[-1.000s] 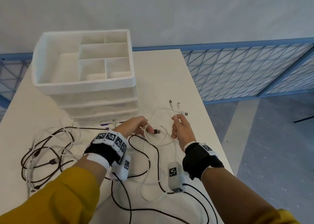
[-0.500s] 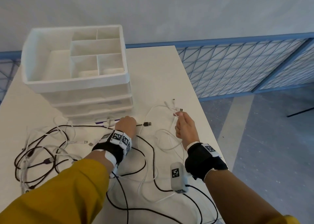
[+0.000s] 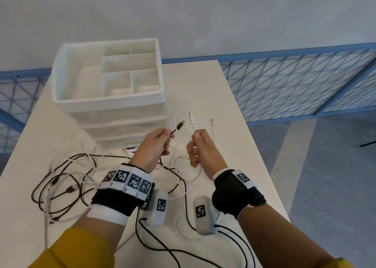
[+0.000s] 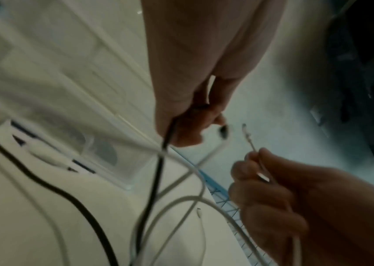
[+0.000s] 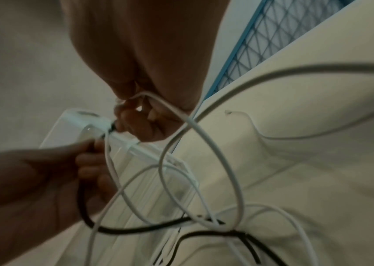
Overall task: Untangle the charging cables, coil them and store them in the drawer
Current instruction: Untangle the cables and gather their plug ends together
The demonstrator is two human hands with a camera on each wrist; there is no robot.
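1. The white drawer unit [image 3: 114, 97] stands beyond both hands, its top tray divided into compartments; two front compartments hold something pale and flat that I cannot make out, and the drawers below look closed.
2. Left hand [image 3: 151, 148] is up off the surface [image 3: 203, 84], fingers [image 4: 188, 126] curled and pinching the black cable [image 3: 173, 132] just behind its plug.
3. That black plug [image 3: 180, 125] sticks out past the fingertips, its long axis tilted up and to the right, toward the right hand's cable.
4. From the left wrist view the black cable drops straight down out of the grip, then runs off into the tangle on the surface.
5. Right hand [image 3: 203, 151] is raised alongside, fingers [image 4: 247, 171] curled round the white cable [image 3: 193, 128], thumb and forefinger nipping it a little below the connector.
6. The white connector [image 3: 191, 118] stands nearly upright above the fingertips, tip pointing away from the person.
7. The two plug ends sit near each other but apart, black just left of white.
8. Another thin white lead [image 3: 212, 128] rises behind the right hand's knuckles, small tip up.
9. Below the right fingers the white cable hangs in loose loops [image 5: 204, 162], crossing the black one.
10. Left of the left wrist, the remaining black and white cables [image 3: 63, 188] lie heaped and tangled on the surface.
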